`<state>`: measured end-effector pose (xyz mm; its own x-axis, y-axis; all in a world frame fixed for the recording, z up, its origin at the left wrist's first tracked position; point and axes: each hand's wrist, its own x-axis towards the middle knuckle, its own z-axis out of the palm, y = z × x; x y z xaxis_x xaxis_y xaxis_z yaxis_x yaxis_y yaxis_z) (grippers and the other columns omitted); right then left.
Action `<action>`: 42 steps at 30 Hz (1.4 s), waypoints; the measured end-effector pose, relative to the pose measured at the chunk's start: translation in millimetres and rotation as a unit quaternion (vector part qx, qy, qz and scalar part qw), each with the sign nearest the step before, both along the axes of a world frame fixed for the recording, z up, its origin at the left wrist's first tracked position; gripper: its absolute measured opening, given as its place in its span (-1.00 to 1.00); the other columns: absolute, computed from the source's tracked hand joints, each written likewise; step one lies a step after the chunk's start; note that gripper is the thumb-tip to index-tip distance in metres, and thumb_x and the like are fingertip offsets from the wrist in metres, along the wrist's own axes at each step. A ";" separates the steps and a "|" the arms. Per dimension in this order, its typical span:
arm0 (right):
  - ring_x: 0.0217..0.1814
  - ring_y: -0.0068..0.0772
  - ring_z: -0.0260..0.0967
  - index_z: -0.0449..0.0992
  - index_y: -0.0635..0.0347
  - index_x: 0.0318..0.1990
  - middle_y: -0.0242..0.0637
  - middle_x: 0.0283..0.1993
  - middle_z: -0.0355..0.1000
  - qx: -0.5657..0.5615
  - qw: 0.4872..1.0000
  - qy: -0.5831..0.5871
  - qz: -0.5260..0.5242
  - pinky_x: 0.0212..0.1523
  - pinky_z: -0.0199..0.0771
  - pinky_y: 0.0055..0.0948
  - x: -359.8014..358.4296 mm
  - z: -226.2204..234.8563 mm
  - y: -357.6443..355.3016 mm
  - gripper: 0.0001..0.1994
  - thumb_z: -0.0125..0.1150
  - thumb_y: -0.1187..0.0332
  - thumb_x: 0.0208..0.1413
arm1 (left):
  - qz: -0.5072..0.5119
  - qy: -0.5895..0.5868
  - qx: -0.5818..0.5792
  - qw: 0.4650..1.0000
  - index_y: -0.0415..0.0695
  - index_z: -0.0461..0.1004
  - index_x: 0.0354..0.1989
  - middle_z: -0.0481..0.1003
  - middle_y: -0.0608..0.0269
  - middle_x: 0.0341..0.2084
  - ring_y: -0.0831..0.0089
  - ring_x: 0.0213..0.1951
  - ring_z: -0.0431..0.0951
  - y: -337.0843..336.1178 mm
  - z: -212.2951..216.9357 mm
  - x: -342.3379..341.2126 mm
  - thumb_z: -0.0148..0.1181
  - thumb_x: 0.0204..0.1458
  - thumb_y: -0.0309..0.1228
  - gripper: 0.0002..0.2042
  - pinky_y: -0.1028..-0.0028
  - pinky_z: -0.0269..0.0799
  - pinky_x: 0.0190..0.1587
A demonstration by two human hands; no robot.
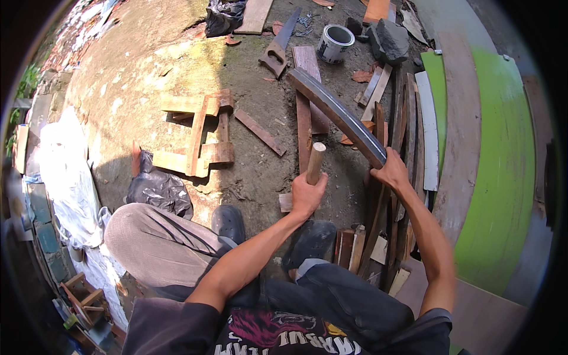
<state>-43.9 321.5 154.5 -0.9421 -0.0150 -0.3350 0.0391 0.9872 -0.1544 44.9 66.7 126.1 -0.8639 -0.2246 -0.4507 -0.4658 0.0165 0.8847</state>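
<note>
My left hand (307,196) is closed around a round wooden handle (316,161), whose upper end sticks out above the fist. Whatever lies at its lower end is hidden. Just beyond that fist, a narrow brown wood strip (303,127) lies lengthwise. With my right hand (391,171) I grip the near end of a long bar (337,113), dark grey and shiny along its top. The bar slants away to the left, its far end over the brown strip and a wider reddish board (307,65).
A handsaw (278,50), an open paint can (336,42) and grey stone blocks (389,41) lie ahead. To the left sit a nailed wooden frame (198,133) and a black plastic bag (158,186). Long wood strips (408,130) and green sheets (497,160) line the right.
</note>
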 end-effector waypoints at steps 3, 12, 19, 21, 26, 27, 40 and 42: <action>0.06 0.21 0.42 0.21 0.25 0.22 0.12 0.02 0.42 0.011 1.000 -0.013 -0.023 0.06 0.46 0.03 3.4 -4.9 -10.6 -0.20 0.40 0.16 -0.22 | 0.014 0.019 0.033 0.999 -0.20 0.33 -0.66 0.31 0.41 -0.75 0.63 -0.64 0.26 -0.4 -2.0 2.2 0.28 0.05 -0.33 -0.66 0.41 0.20 -0.57; 0.01 0.25 0.47 0.02 0.27 0.38 0.24 -0.06 0.48 -0.003 0.998 -0.059 0.000 0.03 0.49 -0.01 -14.3 6.4 -25.0 -0.08 0.33 0.26 -0.20 | -0.002 -0.009 0.025 1.000 -0.30 0.51 -0.45 0.49 0.07 -0.67 0.35 -0.56 0.53 -4.3 -3.2 1.2 0.27 -0.02 -0.29 -0.74 0.31 0.42 -0.42; -0.04 0.25 0.46 0.19 0.28 0.22 0.15 -0.06 0.49 0.012 0.995 -0.063 0.076 -0.01 0.48 -0.02 -49.3 54.4 -41.4 -0.24 0.32 0.34 -0.24 | -0.021 0.002 0.041 0.999 -0.32 0.50 -0.45 0.47 0.11 -0.69 0.47 -0.56 0.50 -4.5 -0.2 0.0 0.27 -0.05 -0.35 -0.77 0.34 0.40 -0.44; -0.04 0.22 0.44 0.29 0.21 -0.02 0.08 -0.09 0.46 -0.021 0.970 -0.038 0.237 -0.04 0.47 0.00 -40.3 80.6 -46.3 -0.44 0.36 0.37 -0.26 | -0.026 0.016 0.034 0.999 -0.32 0.49 -0.46 0.45 0.15 -0.70 0.50 -0.57 0.47 -11.9 -1.2 8.4 0.26 -0.05 -0.36 -0.78 0.35 0.39 -0.45; -0.05 0.22 0.44 0.33 0.24 0.02 0.12 -0.12 0.47 -0.040 0.988 -0.010 0.152 -0.06 0.46 -0.01 -53.9 94.6 -42.5 -0.46 0.30 0.37 -0.22 | -0.010 0.020 0.055 0.998 -0.24 0.37 -0.62 0.37 0.35 -0.72 0.61 -0.61 0.36 -18.0 -3.0 8.3 0.23 -0.03 -0.43 -0.77 0.42 0.29 -0.54; -0.04 0.23 0.44 0.31 0.25 0.00 0.15 -0.11 0.47 -0.027 0.995 -0.018 0.092 -0.04 0.46 0.00 -58.2 90.8 -37.5 -0.46 0.31 0.36 -0.21 | -0.005 -0.011 0.082 0.997 -0.22 0.35 -0.64 0.36 0.36 -0.72 0.63 -0.60 0.36 -18.7 5.0 7.1 0.23 -0.03 -0.43 -0.77 0.43 0.28 -0.54; -0.06 0.19 0.47 0.27 0.24 -0.02 0.08 -0.11 0.43 -0.019 0.975 -0.065 0.214 -0.04 0.50 0.00 -39.2 65.2 -18.4 -0.42 0.37 0.34 -0.26 | 0.009 0.050 0.060 0.997 -0.16 0.31 -0.64 0.35 0.39 -0.71 0.60 -0.61 0.36 -16.0 -20.6 16.3 0.20 0.03 -0.49 -0.76 0.48 0.26 -0.54; -0.03 0.26 0.44 0.25 0.36 0.05 0.18 -0.03 0.45 -0.023 0.992 -0.084 0.088 0.03 0.48 -0.04 -53.2 57.4 -8.9 -0.38 0.31 0.33 -0.23 | -0.001 0.062 0.021 0.998 -0.16 0.31 -0.61 0.35 0.38 -0.71 0.61 -0.63 0.35 -15.8 -24.0 21.0 0.19 0.05 -0.50 -0.77 0.50 0.25 -0.56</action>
<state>-97.2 312.6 211.8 -0.8546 -0.1931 -0.4820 -0.1042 0.9732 -0.2051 66.0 50.8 102.1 -0.9144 -0.2050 -0.3492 -0.3525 -0.0216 0.9356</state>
